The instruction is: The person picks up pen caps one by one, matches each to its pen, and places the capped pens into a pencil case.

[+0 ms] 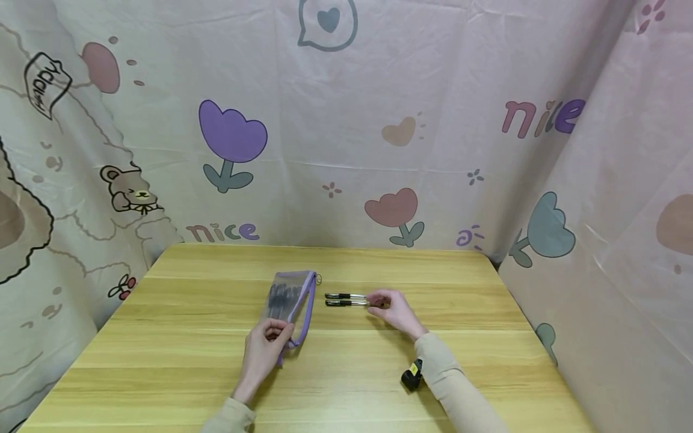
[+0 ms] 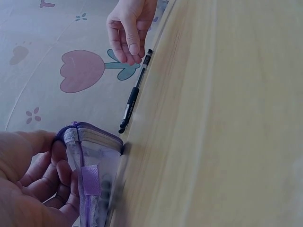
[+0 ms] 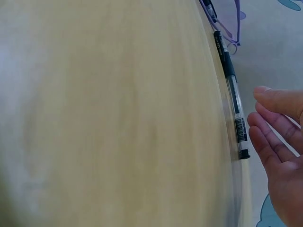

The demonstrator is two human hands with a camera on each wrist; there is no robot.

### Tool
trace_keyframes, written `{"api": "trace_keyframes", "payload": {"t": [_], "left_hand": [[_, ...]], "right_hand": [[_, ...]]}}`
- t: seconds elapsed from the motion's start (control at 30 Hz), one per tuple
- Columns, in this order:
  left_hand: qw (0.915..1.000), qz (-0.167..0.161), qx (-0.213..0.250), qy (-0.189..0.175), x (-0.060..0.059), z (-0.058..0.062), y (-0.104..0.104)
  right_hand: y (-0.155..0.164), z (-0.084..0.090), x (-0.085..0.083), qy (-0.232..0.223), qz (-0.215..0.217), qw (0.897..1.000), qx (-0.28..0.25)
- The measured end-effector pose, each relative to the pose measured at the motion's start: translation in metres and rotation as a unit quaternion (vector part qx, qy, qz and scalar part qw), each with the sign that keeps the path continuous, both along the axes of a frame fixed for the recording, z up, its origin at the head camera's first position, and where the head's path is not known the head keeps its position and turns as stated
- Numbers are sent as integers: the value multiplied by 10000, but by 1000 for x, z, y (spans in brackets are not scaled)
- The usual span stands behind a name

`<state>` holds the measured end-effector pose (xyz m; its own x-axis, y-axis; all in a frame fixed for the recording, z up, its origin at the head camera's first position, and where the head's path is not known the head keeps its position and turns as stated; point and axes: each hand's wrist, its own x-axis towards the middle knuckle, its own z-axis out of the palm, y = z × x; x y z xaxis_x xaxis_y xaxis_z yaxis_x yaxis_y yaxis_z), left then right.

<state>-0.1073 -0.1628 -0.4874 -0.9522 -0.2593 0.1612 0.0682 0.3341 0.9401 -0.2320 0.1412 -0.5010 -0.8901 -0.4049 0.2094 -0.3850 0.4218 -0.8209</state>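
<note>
Two black pens (image 1: pixel 346 299) lie side by side near the middle of the wooden desk (image 1: pixel 178 361), parallel, their long axes running left to right. At their right ends the right hand (image 1: pixel 391 308) rests with loosely curved fingers (image 3: pixel 277 142); in the right wrist view those fingers sit just beside the end of the nearer pen without closing on it, so that grip looks released. Whether a fingertip touches the pens cannot be told.

Just left of the pens lies a translucent pencil pouch (image 1: pixel 289 300) with purple edging, dark pens showing through its side. The left hand (image 1: pixel 265 349) grasps the pouch at its near end, thumb on top and fingers (image 2: pixel 45 182) curled under the fabric, as the left wrist view shows. A small metal ring hangs at the far corner of the pouch, near the tips of the two pens.

Behind the desk hangs a pale curtain (image 1: pixel 379 120) printed with tulips, hearts and bears.
</note>
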Motion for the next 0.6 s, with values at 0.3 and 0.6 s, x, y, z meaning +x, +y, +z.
{"api": "trace_keyframes", "payload": {"t": [0.3,0.6], "left_hand": [[10000,28,-26,-24,0,0,0],[10000,49,-21,53,0,1,1]], "right_hand": [[0,2,2,-39,-46,10000,59],[-3,3,1,-131,-120,9998,85]]}}
